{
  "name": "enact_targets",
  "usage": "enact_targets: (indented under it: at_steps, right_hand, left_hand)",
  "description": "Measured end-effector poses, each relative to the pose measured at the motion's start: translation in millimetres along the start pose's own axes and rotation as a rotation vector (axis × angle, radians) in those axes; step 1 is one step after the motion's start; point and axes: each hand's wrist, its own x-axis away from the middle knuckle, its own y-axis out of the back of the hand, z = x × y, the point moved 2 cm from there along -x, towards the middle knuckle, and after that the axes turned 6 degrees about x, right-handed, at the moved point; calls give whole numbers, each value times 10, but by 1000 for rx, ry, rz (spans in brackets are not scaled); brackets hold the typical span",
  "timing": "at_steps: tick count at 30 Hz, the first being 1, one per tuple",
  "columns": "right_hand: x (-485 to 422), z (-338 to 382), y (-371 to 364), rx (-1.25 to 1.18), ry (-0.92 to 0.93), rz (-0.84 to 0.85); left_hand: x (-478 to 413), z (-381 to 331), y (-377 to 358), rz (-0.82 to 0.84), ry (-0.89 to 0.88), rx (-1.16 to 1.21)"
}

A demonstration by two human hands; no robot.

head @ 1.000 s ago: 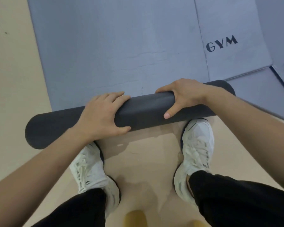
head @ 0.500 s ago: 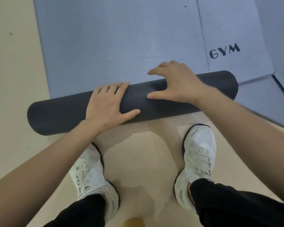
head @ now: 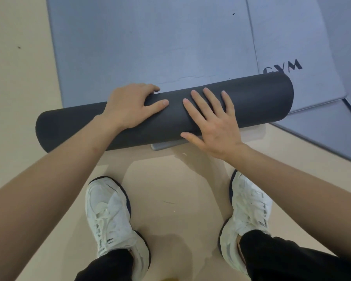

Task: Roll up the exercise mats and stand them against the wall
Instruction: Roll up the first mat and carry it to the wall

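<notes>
Roll (head: 257,100) of dark mat lies dead centre, slanting across the frame from middle left up to the right, sitting at the near edge of the flat grey-blue mat (head: 150,47) that fills the upper part of the picture. Left hand (head: 128,106) is on top of it, left of centre, fingers bent over the far side and thumb stretched along the top, so it has a hold. Right hand (head: 215,126) sits just beside it, wide open, fingers spread flat on the roll and thumb low on the near side, pressing rather than gripping. A sliver of grey mat edge (head: 163,146) pokes out beneath the roll. At upper right the roll's end covers the bottom of the lettering (head: 290,66) on a second mat (head: 292,37). Two white shoes (head: 109,216) stand on the beige floor (head: 18,98) at the bottom of the frame.
</notes>
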Motion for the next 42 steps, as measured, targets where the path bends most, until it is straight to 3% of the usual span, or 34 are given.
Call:
enact_targets:
  at_steps: [6, 8, 17, 19, 23, 25, 34, 36, 40, 42]
  right_hand:
    - [-366, -150, 9, -51, -25, 28]
    - [-541, -215, 38, -78, -27, 82]
    - [-1108, -466, 151, -225, -4, 322]
    - [-1135, -497, 187, -260, -27, 230]
    - [-965, -402, 175, -189, -98, -160]
    - [-881, -357, 111, -118, -94, -220]
    - [-907, -409, -47, 39, -80, 38]
    - [-993, -467, -74, 59, -62, 77]
    - [-1235, -604, -58, 41, -40, 149]
    - [-1367, -658, -33, 13, -32, 191]
  left_hand:
    - [515, 10, -234, -506, -70, -101]
    - [658, 18, -346, -581, -108, -178]
    - [479, 103, -408, -467, -94, -365]
    - [414, 118, -336, -458, -96, -366]
    - [198, 159, -114, -454, -105, -341]
    - [22, 181, 63, -436, -97, -320]
    - [-569, 305, 582, -200, -46, -173]
    - [-584, 297, 617, -252, -106, -167]
    - [-421, 280, 555, -526, -231, -283]
    - [-361, 291, 482, -508, -199, -324]
